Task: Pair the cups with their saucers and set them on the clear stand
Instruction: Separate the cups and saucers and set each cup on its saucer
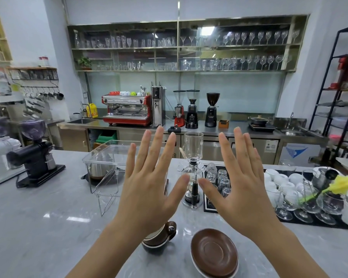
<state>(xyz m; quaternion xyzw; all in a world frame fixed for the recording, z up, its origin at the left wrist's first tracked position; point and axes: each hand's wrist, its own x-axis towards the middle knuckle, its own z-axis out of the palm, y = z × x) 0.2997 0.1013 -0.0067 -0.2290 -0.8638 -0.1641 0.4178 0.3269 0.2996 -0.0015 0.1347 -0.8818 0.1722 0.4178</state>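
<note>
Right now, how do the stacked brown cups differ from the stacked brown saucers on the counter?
The stacked cups sit to the left, partly hidden behind the left forearm; the stacked saucers lie to the right in plain view. The cups are deep with looped handles pointing right; the saucers are flat and shallow with a ringed centre. The saucer stack spans wider than the cup stack. Both are glossy brown, stacked, and untouched: the left hand and right hand hover open above.
</note>
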